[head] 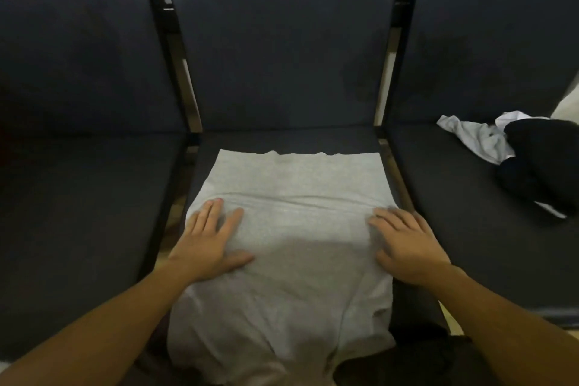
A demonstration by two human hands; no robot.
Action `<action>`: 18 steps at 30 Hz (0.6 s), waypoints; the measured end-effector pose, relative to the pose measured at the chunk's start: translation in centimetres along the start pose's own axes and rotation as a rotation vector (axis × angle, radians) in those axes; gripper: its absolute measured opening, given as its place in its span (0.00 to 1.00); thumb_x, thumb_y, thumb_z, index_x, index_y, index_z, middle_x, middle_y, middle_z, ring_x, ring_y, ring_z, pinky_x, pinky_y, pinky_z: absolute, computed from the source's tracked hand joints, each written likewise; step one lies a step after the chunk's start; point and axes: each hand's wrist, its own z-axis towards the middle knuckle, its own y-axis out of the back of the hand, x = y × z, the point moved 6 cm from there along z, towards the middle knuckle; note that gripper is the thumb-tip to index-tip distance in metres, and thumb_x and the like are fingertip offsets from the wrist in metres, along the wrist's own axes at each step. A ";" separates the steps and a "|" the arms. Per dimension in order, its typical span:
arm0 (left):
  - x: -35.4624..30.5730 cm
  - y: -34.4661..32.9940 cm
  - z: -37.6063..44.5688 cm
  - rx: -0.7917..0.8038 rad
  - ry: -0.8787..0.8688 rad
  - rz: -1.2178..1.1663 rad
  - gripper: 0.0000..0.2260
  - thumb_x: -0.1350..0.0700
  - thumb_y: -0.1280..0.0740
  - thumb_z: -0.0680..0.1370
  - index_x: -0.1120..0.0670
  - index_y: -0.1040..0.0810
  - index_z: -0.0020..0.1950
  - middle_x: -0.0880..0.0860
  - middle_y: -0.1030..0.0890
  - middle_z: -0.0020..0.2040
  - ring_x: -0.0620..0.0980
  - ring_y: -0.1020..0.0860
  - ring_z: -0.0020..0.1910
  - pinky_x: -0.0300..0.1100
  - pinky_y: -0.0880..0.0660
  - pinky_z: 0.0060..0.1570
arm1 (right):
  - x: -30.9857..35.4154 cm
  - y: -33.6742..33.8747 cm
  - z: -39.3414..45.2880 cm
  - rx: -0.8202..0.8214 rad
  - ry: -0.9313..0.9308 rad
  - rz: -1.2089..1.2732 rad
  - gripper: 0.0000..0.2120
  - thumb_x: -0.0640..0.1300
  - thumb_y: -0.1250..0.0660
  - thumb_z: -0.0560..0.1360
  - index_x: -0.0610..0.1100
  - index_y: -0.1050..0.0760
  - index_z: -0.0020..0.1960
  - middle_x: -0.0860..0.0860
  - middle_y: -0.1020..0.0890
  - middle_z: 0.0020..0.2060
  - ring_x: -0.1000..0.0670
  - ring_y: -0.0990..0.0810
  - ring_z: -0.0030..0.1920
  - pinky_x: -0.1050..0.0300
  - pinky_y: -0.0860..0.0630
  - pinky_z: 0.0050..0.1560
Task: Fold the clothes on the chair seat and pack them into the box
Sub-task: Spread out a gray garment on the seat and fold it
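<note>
Three dark padded chairs (pixel 78 72) stand side by side. Black frames (pixel 175 50) separate them. Pale floor (pixel 451 323) shows between.

Three chairs (pixel 282 50), three garments (pixel 282 229), two hands (pixel 206 244).

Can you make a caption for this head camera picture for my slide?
Both hands, left and right, press a grey garment flat.

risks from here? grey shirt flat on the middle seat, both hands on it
1. The grey shirt hangs over the front edge of the middle seat; if the left hand and right hand lift off, it may slide down.
2. A crease runs across the shirt just beyond the fingers; folding now may lock it in.
3. No box is in view, so packing means carrying the fold out of frame, where it could come undone.
</note>
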 end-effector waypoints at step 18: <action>0.7 1.5 8.8 -0.193 0.118 -0.129 0.38 0.22 0.55 0.75 0.33 0.66 0.80 0.52 0.69 0.82 0.49 0.71 0.80 0.56 0.69 0.78 | 0.7 0.3 11.4 -0.110 0.271 0.045 0.29 0.61 0.57 0.81 0.62 0.57 0.81 0.53 0.57 0.82 0.53 0.62 0.80 0.50 0.65 0.79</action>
